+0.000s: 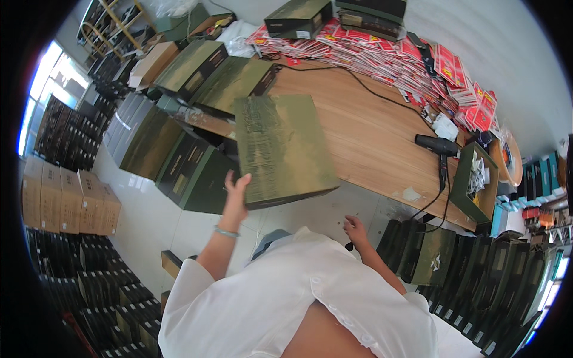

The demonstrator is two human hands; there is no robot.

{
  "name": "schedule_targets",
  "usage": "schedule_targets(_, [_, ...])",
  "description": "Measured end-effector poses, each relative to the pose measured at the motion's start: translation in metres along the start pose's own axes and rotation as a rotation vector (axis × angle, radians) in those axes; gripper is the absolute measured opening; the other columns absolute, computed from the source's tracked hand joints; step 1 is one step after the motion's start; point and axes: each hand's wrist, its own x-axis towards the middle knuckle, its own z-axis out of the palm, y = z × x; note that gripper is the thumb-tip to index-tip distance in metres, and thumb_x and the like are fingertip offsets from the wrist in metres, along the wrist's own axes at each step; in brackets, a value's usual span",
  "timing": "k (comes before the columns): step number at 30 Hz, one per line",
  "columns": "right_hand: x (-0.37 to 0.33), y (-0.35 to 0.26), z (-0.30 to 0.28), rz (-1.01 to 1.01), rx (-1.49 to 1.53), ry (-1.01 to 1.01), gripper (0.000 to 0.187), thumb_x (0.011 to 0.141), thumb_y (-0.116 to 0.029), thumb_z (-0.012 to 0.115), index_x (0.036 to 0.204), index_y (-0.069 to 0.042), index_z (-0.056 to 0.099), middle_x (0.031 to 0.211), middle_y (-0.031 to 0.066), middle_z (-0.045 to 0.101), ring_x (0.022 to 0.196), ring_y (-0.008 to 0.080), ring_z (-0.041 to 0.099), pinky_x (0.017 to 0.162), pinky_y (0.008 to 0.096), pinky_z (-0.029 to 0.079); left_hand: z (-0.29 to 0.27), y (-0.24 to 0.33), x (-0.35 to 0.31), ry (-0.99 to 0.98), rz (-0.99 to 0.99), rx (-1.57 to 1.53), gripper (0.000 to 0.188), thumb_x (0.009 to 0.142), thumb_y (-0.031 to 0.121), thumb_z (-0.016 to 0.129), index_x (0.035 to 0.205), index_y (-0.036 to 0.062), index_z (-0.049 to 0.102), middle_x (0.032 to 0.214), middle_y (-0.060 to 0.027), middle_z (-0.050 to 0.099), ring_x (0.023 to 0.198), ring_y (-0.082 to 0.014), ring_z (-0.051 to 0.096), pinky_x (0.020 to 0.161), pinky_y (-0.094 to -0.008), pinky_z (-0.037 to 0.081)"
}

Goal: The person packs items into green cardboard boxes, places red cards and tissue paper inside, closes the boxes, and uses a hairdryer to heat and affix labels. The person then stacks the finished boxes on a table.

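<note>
A large olive-green box (286,146) with a mottled lid lies across the left front of the wooden table, its near end jutting past the table edge. My left hand (236,194) grips its near left edge, thumb over the lid and the other fingers along the side. How the box is supported underneath is hidden. My right hand (356,231) hangs apart from the box, low in front of the table edge, its fingers curled. A small dark thing shows beneath those fingers, too small to name.
Green boxes (194,68) stack at the table's left end. Red-and-white printed packets (382,56) heap along the back. A black hair dryer (436,145) and its cord lie right, beside an open green box (477,182). More boxes (495,268) stand right; brown cartons (68,197) stand left.
</note>
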Motion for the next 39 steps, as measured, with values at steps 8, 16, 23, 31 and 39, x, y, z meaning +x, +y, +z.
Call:
schedule_targets(8, [0.064, -0.136, 0.010, 0.056, 0.442, -0.056, 0.071, 0.096, -0.061, 0.040, 0.143, -0.007, 0.038, 0.139, 0.0149, 0.046, 0.124, 0.0283, 0.047, 0.102, 0.0413, 0.037, 0.125, -0.123, 0.058, -0.327, -0.459, 0.265, 0.127, 0.078, 0.052, 0.075, 0.145, 0.0183, -0.027, 0.130, -0.0131, 0.045, 0.110, -0.0240, 0.052, 0.085, -0.0453, 0.046])
schedule_targets(16, [0.152, -0.113, -0.025, 0.206, 0.537, 0.238, 0.076, 0.095, -0.066, 0.033, 0.147, -0.011, 0.032, 0.145, 0.0105, 0.041, 0.131, 0.0257, 0.040, 0.106, 0.0444, 0.033, 0.108, -0.033, 0.268, -0.237, 0.469, 0.680, 0.036, 0.097, 0.031, 0.047, 0.097, 0.0003, 0.066, 0.086, -0.0068, 0.065, 0.084, -0.0234, 0.062, 0.075, -0.0354, 0.048])
schedule_targets(23, [0.197, -0.073, -0.021, 0.369, 0.638, 0.212, 0.057, 0.097, -0.053, 0.041, 0.138, -0.015, 0.048, 0.138, 0.0059, 0.052, 0.124, 0.0223, 0.050, 0.101, 0.0414, 0.041, 0.073, -0.094, 0.411, -0.548, -0.311, 0.780, 0.060, 0.100, 0.052, 0.039, 0.139, 0.0066, 0.047, 0.138, -0.0097, 0.050, 0.125, -0.0217, 0.045, 0.101, -0.0375, 0.039])
schedule_targets(31, [0.197, -0.106, -0.040, 0.131, 0.755, 0.146, 0.048, 0.098, -0.042, 0.044, 0.132, -0.009, 0.052, 0.135, 0.0097, 0.054, 0.124, 0.0256, 0.050, 0.101, 0.0446, 0.042, 0.081, -0.056, 0.387, -0.484, -0.643, 0.304, 0.067, 0.095, 0.062, 0.040, 0.130, 0.0069, 0.054, 0.135, -0.0169, 0.050, 0.123, -0.0314, 0.048, 0.106, -0.0408, 0.034])
schedule_targets(39, [0.174, -0.247, -0.066, 0.253, 0.453, -0.029, 0.045, 0.100, -0.037, 0.044, 0.131, -0.004, 0.046, 0.129, 0.0133, 0.054, 0.118, 0.0328, 0.054, 0.098, 0.0529, 0.048, 0.044, -0.026, 0.359, -0.546, -0.253, 0.216, 0.047, 0.095, 0.046, 0.053, 0.118, 0.0054, 0.055, 0.129, -0.0155, 0.053, 0.118, -0.0273, 0.050, 0.102, -0.0422, 0.038])
